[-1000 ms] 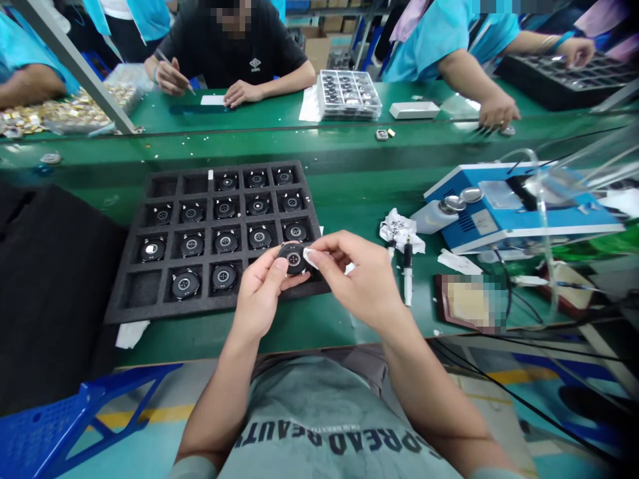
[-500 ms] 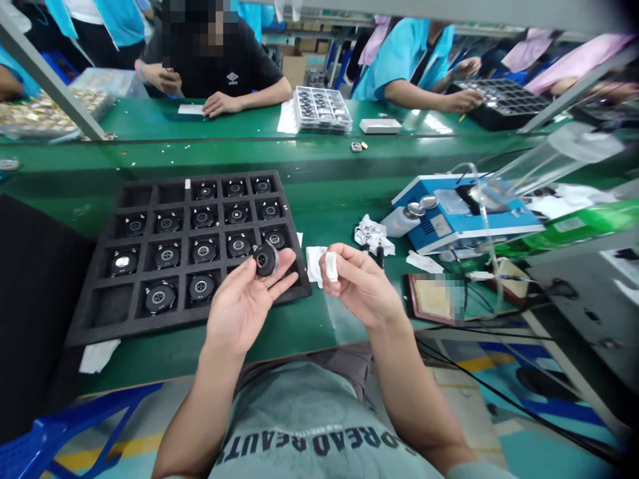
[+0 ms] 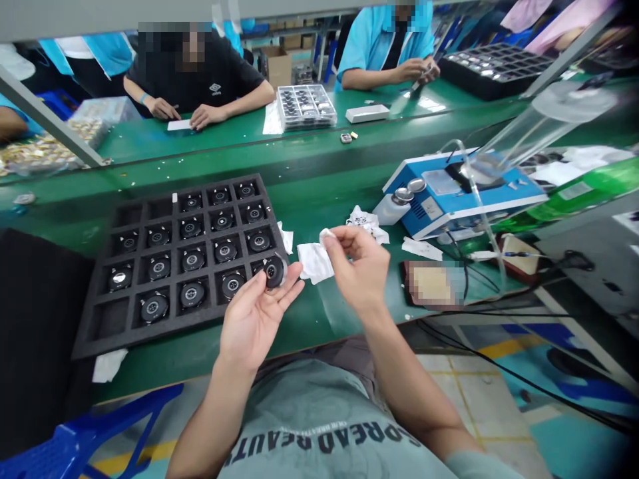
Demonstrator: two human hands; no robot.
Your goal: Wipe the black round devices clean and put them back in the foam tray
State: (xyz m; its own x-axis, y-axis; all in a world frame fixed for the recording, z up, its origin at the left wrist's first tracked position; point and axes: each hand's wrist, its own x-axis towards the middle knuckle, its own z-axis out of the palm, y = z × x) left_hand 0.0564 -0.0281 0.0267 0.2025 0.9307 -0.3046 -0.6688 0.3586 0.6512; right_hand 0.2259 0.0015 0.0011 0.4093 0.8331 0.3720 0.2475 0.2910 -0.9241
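Observation:
My left hand [image 3: 252, 322] holds a round black watch body [image 3: 274, 271] between thumb and fingers, over the near right corner of a black foam tray [image 3: 117, 338]. Four small dots show on the watch's dark face. Similar watch bodies, such as one at the near side [image 3: 154, 307], lie in many of the tray's compartments. To the right, my right hand [image 3: 357, 266] pinches a small white wad [image 3: 327, 234], mostly hidden by the fingers. Beneath and left of that hand, a folded white cloth [image 3: 314, 263] lies on the green table [image 3: 344, 316].
A blue and white machine [image 3: 464, 199] stands at the right, with a pump bottle [image 3: 392, 209] and crumpled tissue [image 3: 368, 223] beside it. A brown-edged pad [image 3: 432, 285] lies nearer. Across the table, two people work near a clear compartment box [image 3: 306, 106].
The white wad has risen slightly with my right hand, whose fingers now cover more of it. My left hand still holds the watch body. The camera view has shifted.

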